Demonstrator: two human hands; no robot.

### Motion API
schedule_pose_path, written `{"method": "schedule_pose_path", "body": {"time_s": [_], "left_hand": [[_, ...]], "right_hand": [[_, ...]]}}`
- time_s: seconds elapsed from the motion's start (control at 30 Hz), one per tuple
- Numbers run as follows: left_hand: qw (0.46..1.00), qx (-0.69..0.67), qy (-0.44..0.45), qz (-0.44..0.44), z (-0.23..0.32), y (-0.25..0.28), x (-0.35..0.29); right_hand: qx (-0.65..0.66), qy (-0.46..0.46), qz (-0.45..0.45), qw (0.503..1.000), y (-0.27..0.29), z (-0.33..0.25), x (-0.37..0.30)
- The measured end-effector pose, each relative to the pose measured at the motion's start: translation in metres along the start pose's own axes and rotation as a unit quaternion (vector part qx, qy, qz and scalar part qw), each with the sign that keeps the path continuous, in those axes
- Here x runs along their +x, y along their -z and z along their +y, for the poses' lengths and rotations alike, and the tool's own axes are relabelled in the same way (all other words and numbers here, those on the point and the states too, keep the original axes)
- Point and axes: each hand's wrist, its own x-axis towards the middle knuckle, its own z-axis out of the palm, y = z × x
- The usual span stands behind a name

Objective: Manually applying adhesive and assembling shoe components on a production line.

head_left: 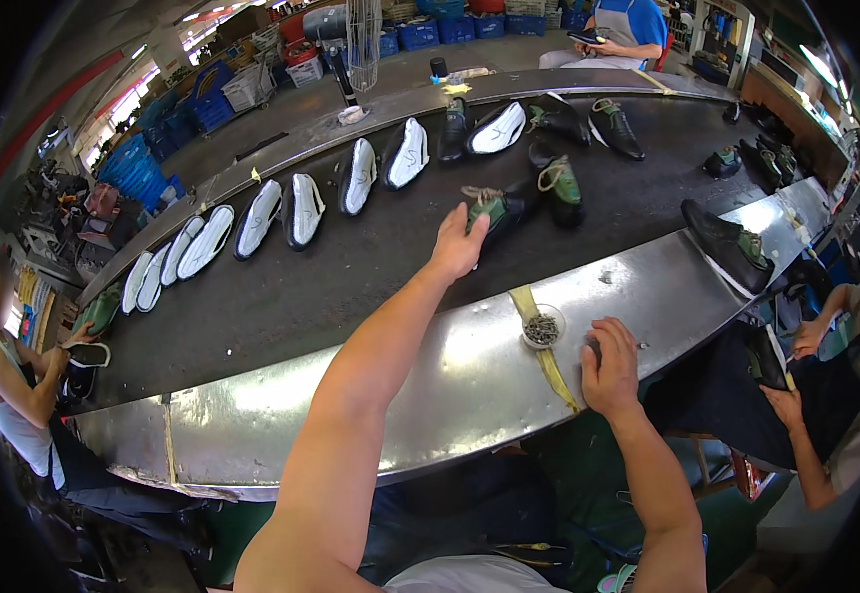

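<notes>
I have the black leather-like shoe with green upper part and tan laces [511,210] on the long dark table surface [351,287], near the middle of its width. The bare left hand [460,243] is at its near left side, with the arm stretched out. I see contact there, but most of the fingers are hidden from me, so I cannot tell if they are closed on it.

Just to the right of this shoe lies another black shoe with green tongue and pale laces [562,193]. Behind and to the left, I see a curved row of dark shoes with white soles [359,176], the soles facing toward my camera.

Nearer to me, the bare right hand [610,368] is over the shiny metal table border [430,385], with fingers bent and thumb apart; whether something small is between them, I cannot tell. Beside it stands a clear round cup of small metal pieces [543,326], on a yellow tape strip [555,381].

Farther right, a black-and-green shoe with white sole edge [731,247] rests tilted on the border. Beyond it, a seated co-worker holds a dark shoe [768,358].
</notes>
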Motion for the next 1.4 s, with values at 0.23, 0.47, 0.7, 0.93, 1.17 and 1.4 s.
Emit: {"method": "schedule_pose_path", "body": {"time_s": [0.23,0.47,0.7,0.93,1.17,1.4], "left_hand": [[0.905,0.268,0.137,0.301,-0.091,0.081,0.07],[0.926,0.205,0.298,0.108,-0.081,0.099,0.133],[0.929,0.17,0.303,0.128,-0.09,0.09,0.151],[0.957,0.23,0.177,-0.005,-0.101,0.194,-0.025],[0.964,0.173,0.198,-0.027,-0.005,0.309,-0.278],[0.961,0.244,0.129,-0.006,0.009,0.331,-0.447]], "right_hand": [[-0.008,-0.013,-0.02,1.0,0.005,0.004,0.0],[-0.017,-0.04,-0.059,0.997,0.007,-0.001,0.003],[-0.015,-0.039,-0.086,0.995,0.0,-0.005,0.007],[-0.015,-0.01,-0.061,0.998,0.0,-0.002,0.002],[0.007,0.032,-0.006,0.999,-0.004,0.002,-0.016],[0.13,0.11,-0.163,0.972,0.035,-0.093,-0.149]]}}
